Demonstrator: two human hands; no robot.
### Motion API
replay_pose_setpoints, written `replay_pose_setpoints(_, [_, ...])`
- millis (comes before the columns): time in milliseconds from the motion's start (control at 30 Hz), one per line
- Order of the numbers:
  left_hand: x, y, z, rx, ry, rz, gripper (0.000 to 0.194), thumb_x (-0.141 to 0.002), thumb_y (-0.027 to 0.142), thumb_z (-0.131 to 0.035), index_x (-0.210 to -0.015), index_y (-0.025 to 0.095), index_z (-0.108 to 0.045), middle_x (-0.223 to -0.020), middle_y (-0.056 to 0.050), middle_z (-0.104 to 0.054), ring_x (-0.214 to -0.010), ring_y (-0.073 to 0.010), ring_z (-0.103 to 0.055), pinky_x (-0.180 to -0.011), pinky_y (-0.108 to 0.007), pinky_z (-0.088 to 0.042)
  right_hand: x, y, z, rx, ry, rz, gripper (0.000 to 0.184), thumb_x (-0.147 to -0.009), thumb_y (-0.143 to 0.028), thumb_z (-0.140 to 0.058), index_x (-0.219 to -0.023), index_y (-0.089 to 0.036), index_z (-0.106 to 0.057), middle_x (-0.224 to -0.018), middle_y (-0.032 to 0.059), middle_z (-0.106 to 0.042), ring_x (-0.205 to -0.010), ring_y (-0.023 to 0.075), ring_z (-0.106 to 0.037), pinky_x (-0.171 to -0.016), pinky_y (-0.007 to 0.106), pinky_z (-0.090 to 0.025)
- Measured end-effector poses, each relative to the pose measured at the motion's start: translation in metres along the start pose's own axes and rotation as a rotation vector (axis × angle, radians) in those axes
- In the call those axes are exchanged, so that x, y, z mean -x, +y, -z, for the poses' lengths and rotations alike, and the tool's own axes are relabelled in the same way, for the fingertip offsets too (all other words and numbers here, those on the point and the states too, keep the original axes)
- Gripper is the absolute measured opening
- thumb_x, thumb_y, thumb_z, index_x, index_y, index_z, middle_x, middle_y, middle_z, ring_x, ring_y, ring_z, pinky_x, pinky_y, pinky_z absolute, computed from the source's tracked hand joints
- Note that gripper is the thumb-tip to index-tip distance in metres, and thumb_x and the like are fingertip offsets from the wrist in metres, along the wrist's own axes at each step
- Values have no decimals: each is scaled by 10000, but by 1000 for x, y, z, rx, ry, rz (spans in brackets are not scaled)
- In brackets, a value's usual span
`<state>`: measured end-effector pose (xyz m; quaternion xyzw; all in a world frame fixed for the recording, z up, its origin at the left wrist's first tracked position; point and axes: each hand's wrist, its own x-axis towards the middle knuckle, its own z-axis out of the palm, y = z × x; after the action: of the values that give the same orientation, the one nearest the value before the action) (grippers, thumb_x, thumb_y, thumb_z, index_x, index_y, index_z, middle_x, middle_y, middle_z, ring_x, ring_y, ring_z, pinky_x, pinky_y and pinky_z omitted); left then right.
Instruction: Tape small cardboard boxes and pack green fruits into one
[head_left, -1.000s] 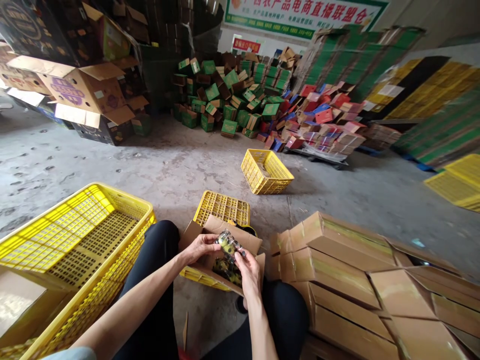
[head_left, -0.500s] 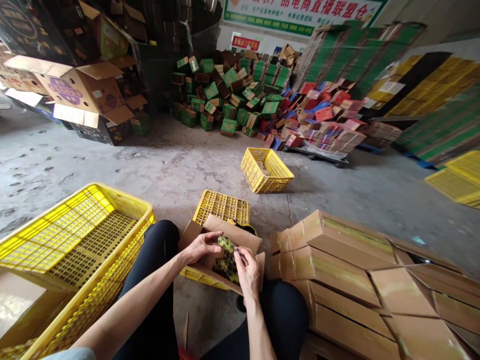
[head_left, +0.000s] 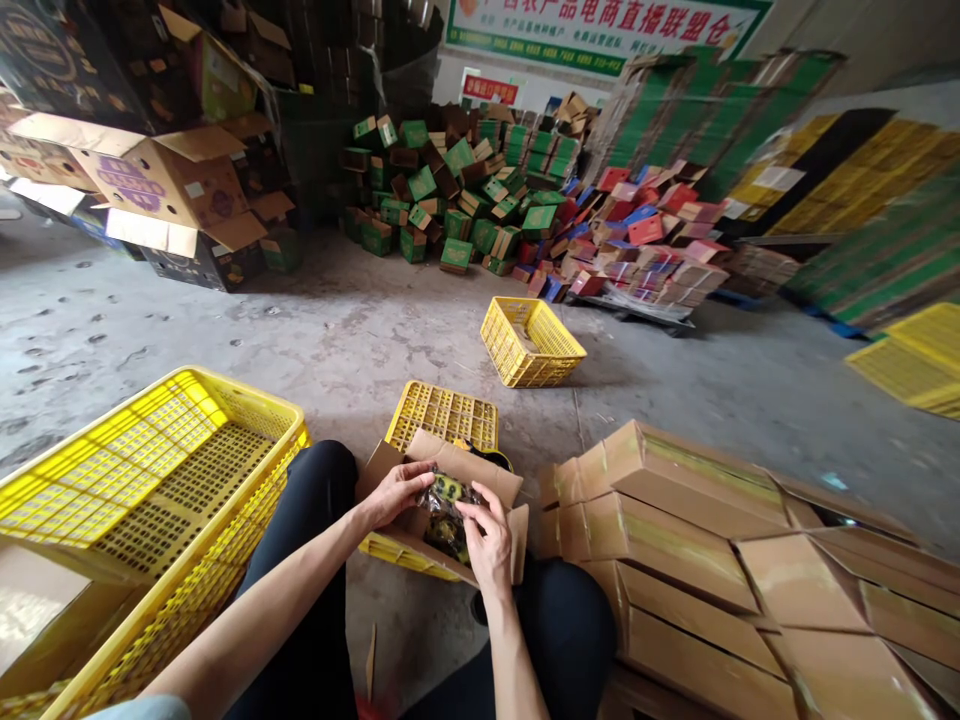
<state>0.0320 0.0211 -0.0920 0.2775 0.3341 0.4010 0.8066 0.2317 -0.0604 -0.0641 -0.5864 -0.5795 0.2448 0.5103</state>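
Between my hands, over an open cardboard box point(head_left: 495, 462), is a small clear plastic packet point(head_left: 450, 488) with yellow-green and dark patches. My left hand point(head_left: 399, 493) pinches its left end between thumb and fingers. The fingers of my right hand point(head_left: 487, 535) close on the packet's right side. Inside the box lie more dark and yellow-green, shiny-wrapped pieces point(head_left: 444, 538), partly covered by the packet and my right hand. What is inside the wrapping I cannot make out.
The box rests on an upturned yellow crate point(head_left: 442, 408) between my knees. A large yellow crate point(head_left: 217, 520) stands left, holding cardboard. Flat-sided brown cartons point(head_left: 690, 540) are stacked right. Ahead are another yellow crate point(head_left: 531, 345) and a heap of green boxes point(head_left: 457, 200).
The packet has turned and now lies flatter, with clear plastic spread between my hands. My left hand has shifted slightly left, and the right fingers have opened out along the packet.
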Motion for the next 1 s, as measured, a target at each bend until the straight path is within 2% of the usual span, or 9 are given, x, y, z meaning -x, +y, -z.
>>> replay_pose_setpoints(133, [2,2,-1,8,-34,3,574,-633,399,-1029,-1077,134,-779,-994,-93,-785,-803,-186,-731,-796,-306,-567,0,-2,1,-26,2,-28,211,-903,-334,-672,-875,-306,-879,-1429,83,-687,-1259,302,-687,-1116,468,-544])
replay_pose_setpoints(333, [4,4,-2,30,-89,-4,571,-626,320,-1036,-1090,158,-744,-990,-68,-775,-824,-170,-732,-809,-281,-554,0,-7,3,-24,-32,-59,242,-895,-286,-633,-860,-304,-872,-1460,64,-676,-1250,287,-701,-1122,431,-538])
replay_pose_setpoints(433, [4,3,-2,29,-90,-22,572,-631,311,-1032,-1094,162,-730,-996,-64,-771,-815,-160,-728,-794,-266,-548,1,-11,3,-23,-36,-58,242,-864,-256,-621,-877,-292,-859,-1487,63,-657,-1323,291,-657,-1142,425,-517])
replay_pose_setpoints(533, [3,4,-2,40,-94,-56,567,-643,302,-1025,-1103,169,-721,-1005,-53,-770,-811,-151,-724,-808,-268,-549,2,-15,2,-144,-14,-130,198,-806,-243,-671,-937,-263,-818,-1585,75,-573,-1392,315,-600,-1116,433,-530])
replay_pose_setpoints(633, [3,5,-2,49,-100,-73,576,-651,281,-1018,-1127,168,-714,-1016,-54,-773,-829,-154,-727,-832,-275,-550,1,-19,2,-390,29,-273,377,-772,-288,-743,-1147,-256,-751,-1616,103,-542,-1416,326,-581,-1081,433,-555])
replay_pose_setpoints(733, [3,6,-2,49,-124,-85,576,-664,269,-1010,-1143,169,-706,-1019,-59,-777,-864,-171,-739,-855,-289,-552,1,-20,1,-563,74,-393,662,-791,-408,-782,-1421,-299,-615,-1585,112,-579,-1426,322,-574,-1045,454,-582])
replay_pose_setpoints(800, [4,6,-3,38,-161,-93,571,-680,255,-1000,-1159,172,-700,-1049,-70,-783,-905,-187,-749,-885,-303,-552,1,-18,-1,-592,98,-469,770,-810,-502,-799,-1512,-318,-543,-1510,121,-647,-1380,324,-617,-1003,457,-604])
replay_pose_setpoints(900, [5,7,-3,29,-236,-91,587,-695,222,-989,-1198,179,-689,-1142,-102,-782,-986,-216,-759,-937,-332,-548,2,-10,-6,-573,59,-555,803,-767,-591,-853,-1467,-283,-608,-1330,125,-758,-1240,337,-712,-964,451,-620])
replay_pose_setpoints(1000, [4,5,-2,19,-278,-85,588,-708,203,-980,-1220,190,-692,-1202,-115,-773,-1043,-228,-753,-983,-354,-534,2,-2,-8,-545,-40,-583,732,-673,-635,-912,-1264,-236,-748,-1235,128,-797,-1132,359,-755,-935,467,-632])
